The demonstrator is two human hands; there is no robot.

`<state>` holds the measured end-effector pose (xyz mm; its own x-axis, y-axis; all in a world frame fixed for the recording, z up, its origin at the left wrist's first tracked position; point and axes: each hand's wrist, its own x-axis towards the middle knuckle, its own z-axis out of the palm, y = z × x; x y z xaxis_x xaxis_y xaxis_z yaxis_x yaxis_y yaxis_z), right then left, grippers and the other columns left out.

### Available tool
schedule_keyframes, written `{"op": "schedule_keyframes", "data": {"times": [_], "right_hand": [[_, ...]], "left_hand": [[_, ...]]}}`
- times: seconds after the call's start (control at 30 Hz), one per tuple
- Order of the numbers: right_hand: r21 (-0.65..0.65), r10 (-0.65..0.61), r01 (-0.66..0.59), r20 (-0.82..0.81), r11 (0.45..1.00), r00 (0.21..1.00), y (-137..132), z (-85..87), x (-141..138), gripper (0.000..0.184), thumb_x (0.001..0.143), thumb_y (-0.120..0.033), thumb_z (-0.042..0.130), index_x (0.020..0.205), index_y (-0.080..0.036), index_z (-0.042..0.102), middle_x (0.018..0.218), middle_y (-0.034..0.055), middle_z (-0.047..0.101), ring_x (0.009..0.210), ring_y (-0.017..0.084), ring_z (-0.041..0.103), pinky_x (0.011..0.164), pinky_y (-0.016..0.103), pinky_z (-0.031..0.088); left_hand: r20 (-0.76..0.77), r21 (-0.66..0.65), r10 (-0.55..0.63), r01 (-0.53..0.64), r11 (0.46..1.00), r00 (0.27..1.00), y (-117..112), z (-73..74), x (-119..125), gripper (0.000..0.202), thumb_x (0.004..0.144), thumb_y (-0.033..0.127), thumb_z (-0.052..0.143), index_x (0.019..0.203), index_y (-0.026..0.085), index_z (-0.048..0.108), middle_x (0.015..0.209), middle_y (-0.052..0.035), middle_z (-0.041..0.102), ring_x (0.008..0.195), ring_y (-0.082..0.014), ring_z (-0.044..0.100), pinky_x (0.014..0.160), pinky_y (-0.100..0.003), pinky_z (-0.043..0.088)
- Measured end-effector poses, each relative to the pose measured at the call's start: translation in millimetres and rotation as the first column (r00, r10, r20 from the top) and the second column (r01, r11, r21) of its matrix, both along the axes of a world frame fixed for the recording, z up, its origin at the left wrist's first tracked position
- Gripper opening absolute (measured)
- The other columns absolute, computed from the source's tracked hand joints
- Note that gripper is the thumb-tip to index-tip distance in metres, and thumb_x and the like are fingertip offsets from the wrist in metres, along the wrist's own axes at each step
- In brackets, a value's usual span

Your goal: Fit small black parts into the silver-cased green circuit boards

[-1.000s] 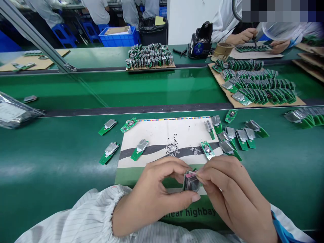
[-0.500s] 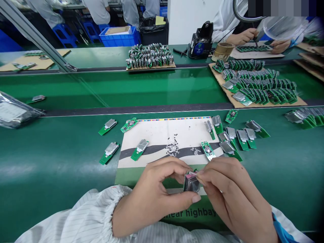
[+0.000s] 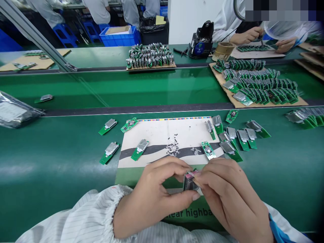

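My left hand (image 3: 157, 195) grips a small circuit board with a display module (image 3: 189, 180) between thumb and fingers, tilted on edge above the printed sheet. A pink patch shows along the module's upper edge. There the thumb and fingertips of my right hand (image 3: 227, 192) are pinched together; what they hold, if anything, is hidden. Just beyond my hands, tiny black pieces (image 3: 172, 148) and a small heap of thin pale strips (image 3: 195, 151) lie on the sheet (image 3: 152, 160). A green board (image 3: 208, 150) lies close to my right knuckles.
Several loose boards (image 3: 109, 152) lie left, others (image 3: 227, 147) right. Past the dark rail, a lone board (image 3: 45, 98) rests on the green belt (image 3: 141, 87). A cardboard sheet (image 3: 231, 99) carries rows of boards. At the back right, a co-worker's hands (image 3: 249, 34) work over a board strip.
My right hand has shifted slightly left at the module's edge; my left hand barely moves. The lone board on the belt has travelled right. The co-worker's hands have also moved a little right.
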<state>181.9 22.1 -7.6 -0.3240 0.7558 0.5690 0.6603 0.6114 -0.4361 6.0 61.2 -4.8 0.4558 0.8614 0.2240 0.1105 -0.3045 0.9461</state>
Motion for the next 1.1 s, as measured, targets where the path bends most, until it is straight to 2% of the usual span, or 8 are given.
{"op": "schedule_keyframes", "data": {"times": [0.27, 0.57, 0.8, 0.97, 1.1], "right_hand": [[-0.078, 0.005, -0.019, -0.172, 0.997, 0.985, 3, 1.1, -7, 0.017, 0.091, -0.002, 0.05, 0.101, -0.015, 0.055, 0.09, 0.0056, 0.058, 0.084, 0.017, 0.051, 0.07, 0.031, 0.042], [-0.158, 0.028, -0.069, -0.246, 0.985, 0.969, 6, -1.7, -5, 0.013, 0.092, -0.006, 0.051, 0.099, -0.017, 0.055, 0.088, 0.0042, 0.058, 0.083, 0.015, 0.052, 0.072, 0.03, 0.043], [-0.346, 0.003, -0.144, -0.378, 0.927, 0.926, 3, -1.1, -1, 0.009, 0.093, -0.016, 0.054, 0.099, -0.023, 0.054, 0.085, 0.0018, 0.057, 0.077, 0.014, 0.055, 0.06, 0.025, 0.047], [-0.394, -0.019, -0.165, -0.422, 0.904, 0.907, 1, -5.2, -4, 0.008, 0.093, -0.017, 0.054, 0.095, -0.024, 0.056, 0.083, 0.0001, 0.059, 0.073, 0.013, 0.055, 0.058, 0.024, 0.046], [-0.414, -0.019, -0.2, -0.467, 0.888, 0.884, 0, -9.1, -7, 0.007, 0.092, -0.016, 0.056, 0.092, -0.023, 0.058, 0.081, -0.0002, 0.061, 0.073, 0.012, 0.056, 0.059, 0.023, 0.046]], "left_hand": [[-0.061, 0.086, 0.012, -0.006, 0.996, 0.998, 0, 0.2, 1, 0.02, 0.067, 0.008, 0.078, 0.084, 0.011, 0.068, 0.086, -0.0063, 0.069, 0.079, -0.0126, 0.066, 0.071, -0.017, 0.054], [-0.123, 0.14, 0.02, -0.003, 0.99, 0.992, 0, 0.4, -1, 0.021, 0.068, 0.003, 0.074, 0.086, 0.01, 0.067, 0.087, -0.006, 0.069, 0.079, -0.0112, 0.066, 0.073, -0.015, 0.054], [-0.165, 0.105, -0.01, 0.028, 0.994, 0.986, -3, 1.4, -4, 0.017, 0.075, 0.007, 0.069, 0.09, 0.014, 0.069, 0.092, -0.0053, 0.07, 0.084, -0.0109, 0.068, 0.076, -0.014, 0.055], [-0.246, 0.103, -0.017, 0.044, 0.994, 0.969, -7, 1.0, -10, 0.02, 0.075, 0.006, 0.067, 0.093, 0.015, 0.071, 0.093, -0.0047, 0.071, 0.085, -0.0108, 0.069, 0.077, -0.013, 0.055], [-0.29, 0.098, -0.005, 0.035, 0.995, 0.957, -12, 0.5, -12, 0.019, 0.075, 0.007, 0.066, 0.091, 0.017, 0.071, 0.089, -0.0037, 0.071, 0.079, -0.011, 0.069, 0.07, -0.012, 0.056]]}}
